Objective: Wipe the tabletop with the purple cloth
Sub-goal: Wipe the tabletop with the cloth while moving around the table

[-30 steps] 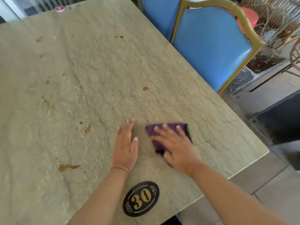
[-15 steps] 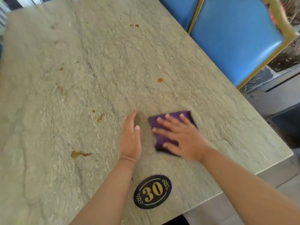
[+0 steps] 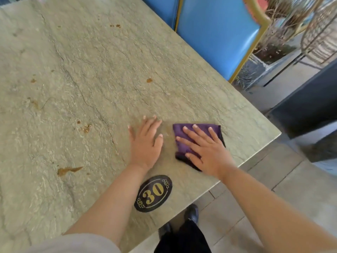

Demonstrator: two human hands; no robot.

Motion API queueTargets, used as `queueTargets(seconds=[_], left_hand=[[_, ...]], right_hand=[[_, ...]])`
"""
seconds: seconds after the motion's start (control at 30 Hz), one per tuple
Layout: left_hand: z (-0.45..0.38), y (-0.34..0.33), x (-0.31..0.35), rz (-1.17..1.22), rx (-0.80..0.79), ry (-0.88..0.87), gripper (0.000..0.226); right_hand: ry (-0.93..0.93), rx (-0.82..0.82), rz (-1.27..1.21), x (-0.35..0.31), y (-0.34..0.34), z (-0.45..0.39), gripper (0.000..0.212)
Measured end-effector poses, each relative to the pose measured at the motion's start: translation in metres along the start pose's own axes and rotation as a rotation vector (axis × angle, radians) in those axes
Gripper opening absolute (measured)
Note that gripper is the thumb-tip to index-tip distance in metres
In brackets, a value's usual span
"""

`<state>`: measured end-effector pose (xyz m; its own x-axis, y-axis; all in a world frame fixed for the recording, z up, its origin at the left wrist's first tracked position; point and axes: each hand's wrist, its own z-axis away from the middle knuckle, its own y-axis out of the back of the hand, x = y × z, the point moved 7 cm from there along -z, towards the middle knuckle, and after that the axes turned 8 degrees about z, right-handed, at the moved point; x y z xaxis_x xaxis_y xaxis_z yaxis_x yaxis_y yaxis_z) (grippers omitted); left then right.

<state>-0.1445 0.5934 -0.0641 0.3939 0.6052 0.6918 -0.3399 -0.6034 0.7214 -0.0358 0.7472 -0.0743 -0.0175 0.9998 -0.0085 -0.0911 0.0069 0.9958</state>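
Note:
A folded purple cloth (image 3: 182,141) lies flat on the pale green stone tabletop (image 3: 102,73), near its right front corner. My right hand (image 3: 206,150) presses down on the cloth with spread, straight fingers and covers most of it. Just left of the cloth, my left hand (image 3: 145,143) rests flat on the bare stone, fingers straight. Brown stains dot the tabletop: one beyond the hands (image 3: 149,80), crumbs to the left (image 3: 85,127) and a smear at front left (image 3: 68,170).
A black oval plaque with a gold 30 (image 3: 153,193) sits at the table's front edge. Two blue chairs with gold frames (image 3: 217,33) stand against the far right side. Tiled floor (image 3: 282,179) and a dark bench (image 3: 310,99) lie to the right. My dark shoes (image 3: 191,213) show below the edge.
My right hand and the cloth slid slightly to the right and its fingers spread wider. The left hand stays flat beside it. The camera view shifted, showing my feet.

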Motion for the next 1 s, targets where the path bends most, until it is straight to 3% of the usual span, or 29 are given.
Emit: queueTargets(seconds=[0.1,0.17,0.23,0.3,0.37,0.43,0.6,0.7,0.77,0.93,1.0], left_hand=[[-0.006,-0.026,0.015,-0.125,-0.045,0.005,0.052],[-0.009,-0.038,0.026,-0.146,-0.053,0.006,0.046],[-0.012,-0.046,0.036,-0.177,-0.073,0.004,0.046],[-0.015,-0.049,0.04,-0.22,-0.092,0.032,0.046],[-0.021,-0.053,0.045,-0.241,-0.086,0.054,0.045],[-0.028,-0.06,0.051,-0.285,-0.081,0.074,0.046],[-0.033,-0.072,0.054,-0.431,-0.06,0.111,0.051],[-0.033,-0.072,0.053,-0.454,-0.045,0.114,0.051],[-0.034,-0.073,0.053,-0.434,-0.045,0.112,0.052],[-0.037,-0.054,0.049,-0.289,0.122,0.196,0.057],[-0.044,-0.044,0.045,-0.247,0.169,0.261,0.048]], right_hand=[[-0.557,0.01,-0.098,0.066,0.003,-0.01,0.054],[-0.727,0.006,-0.144,0.056,0.002,-0.007,0.056],[-0.606,0.037,-0.112,0.017,0.002,0.006,0.058],[-0.303,0.046,-0.06,-0.02,0.0,0.034,0.058],[-0.117,0.042,-0.015,-0.014,-0.004,0.059,0.057],[-0.188,0.045,0.002,0.03,-0.005,0.064,0.058],[-0.651,-0.012,-0.043,0.147,-0.001,0.017,0.065],[-0.761,-0.063,-0.111,0.167,0.002,-0.028,0.069],[-0.646,-0.059,-0.077,0.146,0.004,-0.052,0.069],[0.159,0.028,0.004,0.065,0.006,-0.053,0.06],[0.307,-0.006,-0.012,0.083,0.007,-0.061,0.059]])
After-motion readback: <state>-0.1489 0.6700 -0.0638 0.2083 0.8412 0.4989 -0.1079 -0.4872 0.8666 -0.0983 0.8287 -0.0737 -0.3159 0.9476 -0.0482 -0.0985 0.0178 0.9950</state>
